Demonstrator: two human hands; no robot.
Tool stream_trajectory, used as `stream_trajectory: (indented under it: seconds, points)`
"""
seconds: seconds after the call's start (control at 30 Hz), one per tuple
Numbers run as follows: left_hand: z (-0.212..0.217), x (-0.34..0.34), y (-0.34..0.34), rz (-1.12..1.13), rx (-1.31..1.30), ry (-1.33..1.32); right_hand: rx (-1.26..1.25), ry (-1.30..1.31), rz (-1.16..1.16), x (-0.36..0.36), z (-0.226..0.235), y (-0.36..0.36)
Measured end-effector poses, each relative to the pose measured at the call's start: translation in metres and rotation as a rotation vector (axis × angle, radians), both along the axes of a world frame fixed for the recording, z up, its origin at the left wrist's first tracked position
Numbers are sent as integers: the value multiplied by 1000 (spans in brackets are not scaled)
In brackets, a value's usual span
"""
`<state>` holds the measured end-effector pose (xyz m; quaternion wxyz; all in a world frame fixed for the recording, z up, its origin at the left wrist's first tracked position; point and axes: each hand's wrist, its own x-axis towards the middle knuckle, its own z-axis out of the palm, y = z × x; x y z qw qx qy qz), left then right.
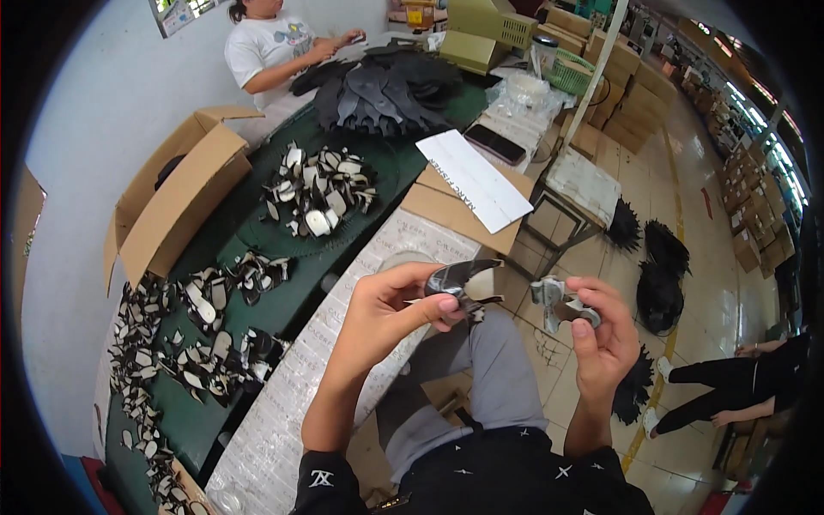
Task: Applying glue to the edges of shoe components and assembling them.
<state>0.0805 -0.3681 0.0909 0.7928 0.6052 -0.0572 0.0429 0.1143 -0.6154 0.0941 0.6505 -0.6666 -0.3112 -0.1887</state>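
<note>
My left hand (386, 305) is closed on a glossy black shoe piece (446, 279) with a cream lining, curved like the heel part of an upper. It is held up over my lap, fingers and thumb pressed round its lower side. To the right, apart from it, my right hand (605, 330) pinches a small curved grey-and-brown piece (552, 300), perhaps another shoe part; the fingers partly hide it. Left of my hands, a round pile of black-and-cream shoe pieces (318, 221) lies on the dark green table (257, 313), with more loose heaps (210, 343) nearer.
A paper-covered ledge (343, 326) runs along the table's near side. Cardboard (446, 210), a white card (476, 180) and a phone (495, 144) lie ahead. An open carton (176, 202) stands at left. A co-worker (279, 43) sits beyond black cut pieces (369, 94); another person (730, 378) is at right.
</note>
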Motion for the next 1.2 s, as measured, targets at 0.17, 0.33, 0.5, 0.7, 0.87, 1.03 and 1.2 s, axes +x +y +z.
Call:
stream_trajectory:
  seconds: [0.17,0.33,0.5,0.7,0.87,1.03,1.2]
  points:
    - [-3,-8,-19,-5,30,29,-312,-189,-71,-4,18,6]
    - [-8,-10,-28,9,105,22,-333,-212,-62,-5,20,6]
    - [-7,-11,-33,44,154,6,-420,-261,-105,-6,15,12]
    - [-5,-5,-21,71,225,3,-441,-272,-278,-3,14,12]
    - [-9,9,21,117,368,-16,-381,-85,-309,-7,1,-6]
    - [-37,39,94,1091,1105,-196,-355,84,-224,-12,-26,-17]
    - [-43,16,136,1022,806,26,-286,189,-96,-3,-53,0]
